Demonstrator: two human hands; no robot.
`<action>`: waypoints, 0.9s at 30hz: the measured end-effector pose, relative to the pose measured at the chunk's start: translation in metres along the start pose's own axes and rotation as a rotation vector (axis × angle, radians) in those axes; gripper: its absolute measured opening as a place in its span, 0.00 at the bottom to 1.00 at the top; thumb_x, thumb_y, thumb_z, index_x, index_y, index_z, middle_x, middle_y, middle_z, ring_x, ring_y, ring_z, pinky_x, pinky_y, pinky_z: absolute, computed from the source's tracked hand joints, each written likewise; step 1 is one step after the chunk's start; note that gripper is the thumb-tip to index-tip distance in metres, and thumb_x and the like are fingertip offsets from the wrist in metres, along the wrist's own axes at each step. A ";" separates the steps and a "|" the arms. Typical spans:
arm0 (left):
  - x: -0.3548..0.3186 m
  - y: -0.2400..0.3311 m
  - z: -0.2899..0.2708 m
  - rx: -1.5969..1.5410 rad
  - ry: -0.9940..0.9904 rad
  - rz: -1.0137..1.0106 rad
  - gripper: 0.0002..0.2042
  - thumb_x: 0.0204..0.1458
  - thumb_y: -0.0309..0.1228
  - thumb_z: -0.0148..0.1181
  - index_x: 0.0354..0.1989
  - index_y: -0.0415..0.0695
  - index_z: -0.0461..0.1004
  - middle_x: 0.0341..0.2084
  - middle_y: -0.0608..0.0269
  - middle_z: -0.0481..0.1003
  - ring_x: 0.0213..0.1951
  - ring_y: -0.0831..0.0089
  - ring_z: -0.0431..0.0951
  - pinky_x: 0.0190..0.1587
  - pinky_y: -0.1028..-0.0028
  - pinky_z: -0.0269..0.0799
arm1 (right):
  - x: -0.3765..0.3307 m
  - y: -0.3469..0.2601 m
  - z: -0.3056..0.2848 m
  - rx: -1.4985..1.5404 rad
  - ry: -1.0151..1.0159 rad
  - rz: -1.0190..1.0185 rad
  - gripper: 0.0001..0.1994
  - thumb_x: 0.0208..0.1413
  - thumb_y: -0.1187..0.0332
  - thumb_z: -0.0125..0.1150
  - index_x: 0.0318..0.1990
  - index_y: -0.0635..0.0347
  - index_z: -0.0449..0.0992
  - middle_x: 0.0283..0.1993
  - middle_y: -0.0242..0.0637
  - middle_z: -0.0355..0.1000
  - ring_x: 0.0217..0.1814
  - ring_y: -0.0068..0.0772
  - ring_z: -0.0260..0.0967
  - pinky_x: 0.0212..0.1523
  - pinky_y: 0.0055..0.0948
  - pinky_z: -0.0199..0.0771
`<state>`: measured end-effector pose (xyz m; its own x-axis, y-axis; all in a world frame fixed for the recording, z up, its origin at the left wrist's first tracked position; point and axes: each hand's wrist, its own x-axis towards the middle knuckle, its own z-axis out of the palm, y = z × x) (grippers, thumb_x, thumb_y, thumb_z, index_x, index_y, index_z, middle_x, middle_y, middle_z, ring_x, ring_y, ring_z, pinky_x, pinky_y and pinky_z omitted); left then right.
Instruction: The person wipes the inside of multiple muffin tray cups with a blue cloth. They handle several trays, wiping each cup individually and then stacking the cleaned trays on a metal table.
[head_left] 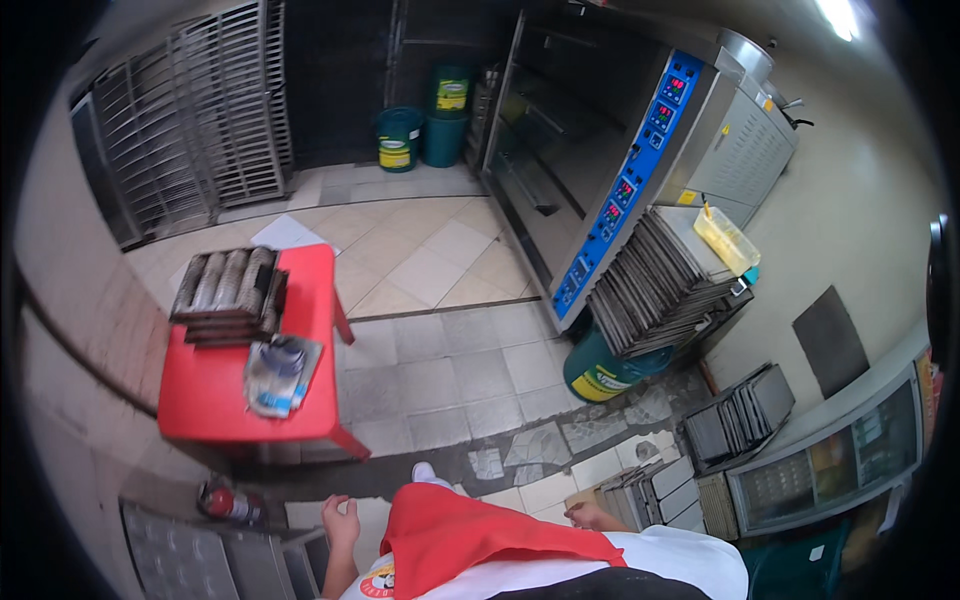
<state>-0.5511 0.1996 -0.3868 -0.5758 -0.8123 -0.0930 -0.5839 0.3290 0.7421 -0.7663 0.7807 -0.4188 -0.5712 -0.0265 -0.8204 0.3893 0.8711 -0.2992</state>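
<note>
My left hand is low in the view, to the left of the red cloth on my front. Its fingers are loosely bent and apart, with nothing seen in them. On the other side of the cloth is my right hand, partly curled, its thumb and fingers slightly apart and nothing visible in it. Flat trays stand on edge just right of that hand. Ahead on the left is a red table. It carries a stack of dark pans with rolled shapes and a crumpled plastic packet.
A large deck oven with a blue control strip stands ahead. Beside it, stacked trays rest on a green bucket. A metal rack is far left, a fire extinguisher near left, a glass-fronted cabinet at right.
</note>
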 end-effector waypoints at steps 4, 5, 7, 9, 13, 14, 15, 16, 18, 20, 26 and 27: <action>0.166 0.147 0.068 -0.094 -0.196 0.119 0.14 0.52 0.35 0.70 0.41 0.38 0.81 0.44 0.47 0.79 0.50 0.49 0.78 0.56 0.55 0.73 | 0.015 -0.070 -0.081 0.366 0.230 -0.035 0.22 0.60 0.56 0.67 0.54 0.65 0.81 0.41 0.41 0.82 0.34 0.33 0.78 0.35 0.36 0.77; 0.215 0.172 0.093 -0.103 -0.150 0.369 0.16 0.54 0.37 0.69 0.44 0.39 0.81 0.48 0.45 0.78 0.54 0.47 0.77 0.59 0.55 0.72 | 0.022 -0.095 -0.102 0.465 0.302 -0.066 0.21 0.60 0.57 0.67 0.54 0.64 0.81 0.42 0.41 0.82 0.35 0.33 0.79 0.34 0.35 0.77; 0.293 0.278 0.116 -0.132 -0.191 0.485 0.17 0.56 0.40 0.68 0.47 0.40 0.81 0.56 0.42 0.75 0.61 0.46 0.73 0.64 0.55 0.68 | 0.040 -0.135 -0.132 0.643 0.333 -0.011 0.19 0.60 0.61 0.66 0.54 0.64 0.80 0.42 0.41 0.81 0.36 0.34 0.79 0.32 0.33 0.76; 0.363 0.365 0.138 -0.143 -0.222 0.635 0.20 0.56 0.40 0.67 0.52 0.40 0.80 0.59 0.42 0.73 0.63 0.46 0.72 0.65 0.57 0.67 | 0.076 -0.170 -0.155 0.729 0.333 0.014 0.19 0.60 0.62 0.65 0.55 0.63 0.79 0.43 0.40 0.81 0.36 0.34 0.80 0.31 0.33 0.75; 0.459 0.467 0.183 -0.131 -0.245 0.700 0.19 0.56 0.39 0.67 0.52 0.40 0.80 0.60 0.43 0.73 0.63 0.47 0.72 0.66 0.58 0.67 | 0.193 -0.212 -0.201 0.414 0.149 0.018 0.14 0.58 0.64 0.65 0.47 0.63 0.84 0.42 0.37 0.81 0.35 0.33 0.79 0.32 0.34 0.75; 0.481 0.485 0.209 -0.174 -0.265 0.684 0.19 0.56 0.39 0.67 0.51 0.40 0.80 0.60 0.43 0.73 0.63 0.48 0.71 0.66 0.59 0.67 | 0.234 -0.177 -0.229 0.140 0.186 -0.279 0.14 0.56 0.66 0.66 0.45 0.65 0.85 0.40 0.39 0.82 0.35 0.31 0.78 0.33 0.34 0.76; 0.507 0.487 0.222 -0.107 -0.255 0.637 0.19 0.56 0.40 0.67 0.52 0.41 0.80 0.59 0.43 0.74 0.63 0.48 0.72 0.66 0.59 0.67 | 0.278 -0.209 -0.250 0.042 0.147 -0.415 0.14 0.55 0.66 0.67 0.46 0.65 0.85 0.39 0.40 0.82 0.35 0.31 0.78 0.33 0.34 0.76; 0.527 0.473 0.234 -0.038 -0.252 0.579 0.19 0.56 0.40 0.66 0.52 0.42 0.80 0.58 0.43 0.75 0.62 0.48 0.73 0.65 0.59 0.68 | 0.314 -0.242 -0.270 -0.057 0.101 -0.545 0.15 0.54 0.66 0.67 0.47 0.64 0.85 0.38 0.41 0.82 0.35 0.30 0.78 0.33 0.34 0.76; 0.553 0.420 0.278 0.051 -0.320 0.386 0.19 0.57 0.41 0.66 0.52 0.43 0.81 0.55 0.43 0.77 0.60 0.48 0.75 0.64 0.59 0.69 | 0.387 -0.293 -0.345 -0.083 0.058 -0.731 0.15 0.54 0.66 0.67 0.46 0.64 0.84 0.37 0.40 0.82 0.33 0.30 0.77 0.33 0.35 0.76; 0.556 0.389 0.303 0.106 -0.396 0.084 0.21 0.56 0.42 0.65 0.53 0.42 0.81 0.52 0.44 0.80 0.58 0.47 0.77 0.62 0.58 0.72 | 0.446 -0.348 -0.424 -0.456 0.142 -0.863 0.14 0.55 0.65 0.66 0.44 0.64 0.84 0.36 0.39 0.81 0.32 0.31 0.76 0.32 0.36 0.75; 0.555 0.243 0.302 0.281 -0.394 -0.651 0.27 0.51 0.47 0.69 0.45 0.30 0.81 0.42 0.38 0.82 0.49 0.47 0.83 0.50 0.57 0.77 | 0.515 -0.737 -0.658 0.452 0.233 -0.669 0.09 0.63 0.68 0.60 0.48 0.56 0.79 0.39 0.30 0.77 0.37 0.24 0.73 0.36 0.28 0.73; 0.554 0.235 0.308 0.290 -0.405 -0.671 0.28 0.52 0.47 0.68 0.44 0.29 0.81 0.45 0.35 0.81 0.52 0.45 0.82 0.52 0.56 0.76 | 0.514 -0.783 -0.714 0.540 0.305 -0.751 0.08 0.67 0.69 0.58 0.47 0.59 0.79 0.38 0.27 0.76 0.37 0.22 0.71 0.37 0.26 0.72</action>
<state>-1.1836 -0.0249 -0.4680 -0.1825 -0.6622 -0.7267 -0.9684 -0.0067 0.2492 -1.8811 0.4349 -0.2584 -0.9390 -0.2892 -0.1863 0.0830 0.3352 -0.9385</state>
